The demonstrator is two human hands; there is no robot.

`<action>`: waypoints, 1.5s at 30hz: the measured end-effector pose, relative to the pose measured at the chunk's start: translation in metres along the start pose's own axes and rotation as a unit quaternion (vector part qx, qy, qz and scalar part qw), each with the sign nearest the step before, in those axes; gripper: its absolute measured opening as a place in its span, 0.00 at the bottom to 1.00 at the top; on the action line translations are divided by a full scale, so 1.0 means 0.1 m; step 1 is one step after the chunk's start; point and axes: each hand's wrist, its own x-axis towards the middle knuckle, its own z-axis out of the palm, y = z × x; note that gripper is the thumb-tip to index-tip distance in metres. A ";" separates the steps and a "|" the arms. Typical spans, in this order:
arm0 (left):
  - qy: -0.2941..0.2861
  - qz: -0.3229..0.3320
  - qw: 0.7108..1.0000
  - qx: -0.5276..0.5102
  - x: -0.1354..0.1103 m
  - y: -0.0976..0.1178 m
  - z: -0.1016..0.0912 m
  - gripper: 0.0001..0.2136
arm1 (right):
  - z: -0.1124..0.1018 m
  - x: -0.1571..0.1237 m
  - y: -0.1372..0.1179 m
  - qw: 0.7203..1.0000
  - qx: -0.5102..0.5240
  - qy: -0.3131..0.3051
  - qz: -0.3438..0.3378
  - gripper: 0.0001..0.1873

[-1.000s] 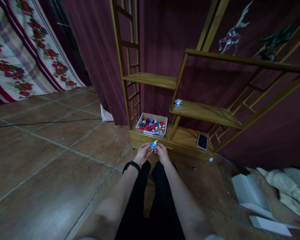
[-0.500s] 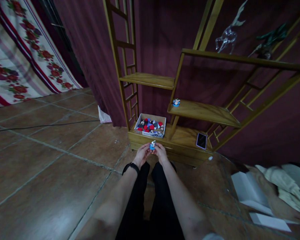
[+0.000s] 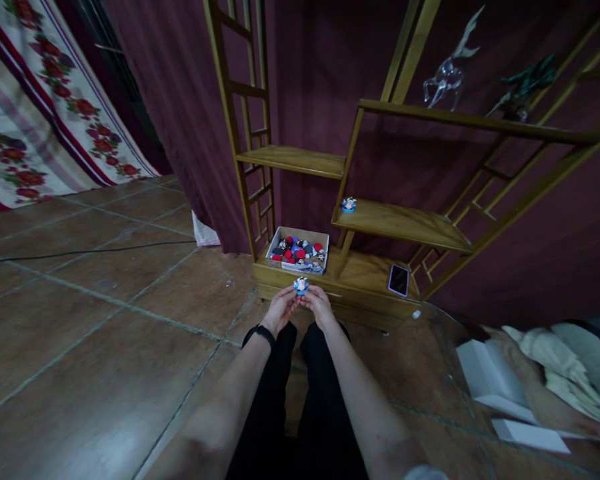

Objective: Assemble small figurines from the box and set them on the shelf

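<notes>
Far to the left of the open box, a floral cloth is seen. Just in front of the box, a small blue-based figurine is held upright by the left hand and the right hand, pinched in the fingertips of both. The box is filled with red, dark and white pieces. Right of the box and higher, a similar figurine is perched on a shelf; farther right of the box, lower, a phone is laid flat.
</notes>
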 end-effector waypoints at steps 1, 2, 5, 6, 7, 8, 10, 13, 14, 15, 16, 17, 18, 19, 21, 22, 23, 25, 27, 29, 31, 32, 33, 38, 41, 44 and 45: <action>-0.002 -0.001 1.000 -0.002 0.00 0.00 0.00 0.11 | 0.00 -0.01 -0.01 1.000 -0.001 0.001 -0.002 0.15; -0.003 -0.003 1.000 -0.004 0.00 0.00 0.00 0.10 | 0.00 -0.01 -0.02 1.000 -0.001 0.001 -0.004 0.15; 0.000 -0.007 1.000 -0.005 -0.01 0.00 -0.01 0.08 | 0.00 -0.02 -0.03 1.000 -0.001 -0.006 -0.004 0.16; 0.002 -0.008 1.000 -0.005 -0.01 0.00 0.00 0.08 | 0.00 -0.02 -0.03 1.000 -0.002 -0.011 -0.003 0.16; 0.005 -0.008 1.000 -0.005 -0.01 0.00 0.00 0.07 | 0.00 -0.02 -0.03 1.000 -0.003 -0.014 -0.002 0.16; 0.008 -0.007 1.000 -0.006 -0.01 0.01 0.00 0.07 | 0.00 -0.02 -0.03 1.000 -0.005 -0.017 -0.001 0.17; 0.012 0.000 1.000 -0.007 -0.01 0.01 0.01 0.07 | 0.00 -0.02 -0.03 1.000 -0.008 -0.021 0.003 0.17; 0.012 0.003 1.000 -0.006 -0.01 0.01 0.02 0.07 | 0.01 0.00 -0.03 1.000 -0.007 -0.024 0.014 0.16; 0.012 0.001 1.000 -0.003 -0.01 0.01 0.03 0.06 | 0.01 0.01 -0.02 1.000 -0.007 -0.021 0.016 0.16; 0.012 -0.003 1.000 0.000 0.00 0.01 0.03 0.06 | 0.00 0.02 -0.01 1.000 -0.007 -0.014 0.015 0.16; 0.012 -0.008 1.000 0.004 0.00 0.01 0.04 0.06 | 0.00 0.04 -0.01 1.000 -0.008 -0.002 0.011 0.16; 0.010 -0.013 1.000 0.009 0.00 0.01 0.04 0.07 | -0.01 0.05 0.00 1.000 -0.010 0.010 0.003 0.16; 0.007 -0.018 1.000 0.013 0.00 0.01 0.04 0.07 | -0.01 0.07 0.02 1.000 -0.010 0.019 -0.005 0.17; 0.004 -0.023 1.000 0.015 0.01 0.00 0.04 0.07 | -0.02 0.08 0.03 1.000 -0.011 0.024 -0.011 0.17; 0.000 -0.028 0.999 0.015 0.01 0.00 0.04 0.07 | -0.04 0.11 0.06 1.000 -0.010 0.019 -0.017 0.17; 0.000 -0.029 1.000 0.014 0.02 0.00 0.04 0.07 | -0.05 0.13 0.07 1.000 -0.011 0.013 -0.017 0.18; 0.001 -0.028 1.000 0.012 0.03 -0.01 0.03 0.07 | -0.06 0.14 0.08 1.000 -0.012 0.009 -0.015 0.18; 0.004 -0.024 1.000 0.010 0.04 -0.01 0.03 0.07 | -0.07 0.16 0.10 1.000 -0.014 0.002 -0.011 0.18; 0.010 -0.014 1.000 0.009 0.06 -0.02 0.02 0.07 | -0.08 0.17 0.11 1.000 -0.014 -0.008 -0.008 0.17; 0.011 -0.006 1.000 0.010 0.07 -0.03 0.02 0.07 | -0.08 0.18 0.12 1.000 -0.015 -0.015 -0.007 0.17; 0.010 0.000 1.000 0.012 0.07 -0.03 0.02 0.07 | -0.08 0.18 0.13 1.000 -0.016 -0.017 -0.008 0.16; 0.010 0.002 1.000 0.013 0.07 -0.03 0.02 0.07 | -0.07 0.17 0.13 1.000 -0.017 -0.015 -0.008 0.16; 0.010 0.005 1.000 0.013 0.07 -0.03 0.02 0.07 | -0.07 0.17 0.13 1.000 -0.017 -0.013 -0.008 0.16; 0.004 0.001 1.000 0.016 0.05 -0.03 0.04 0.09 | -0.05 0.15 0.13 1.000 -0.027 0.004 -0.012 0.16; 0.006 -0.003 1.000 0.012 0.04 -0.03 0.05 0.08 | -0.03 0.14 0.12 0.999 -0.035 0.005 -0.013 0.17; 0.013 0.003 1.000 0.015 0.03 -0.03 0.06 0.08 | -0.02 0.12 0.12 0.999 -0.042 0.008 -0.017 0.17; 0.017 0.007 1.000 0.017 0.03 -0.03 0.07 0.09 | -0.02 0.12 0.12 0.999 -0.046 0.006 -0.018 0.17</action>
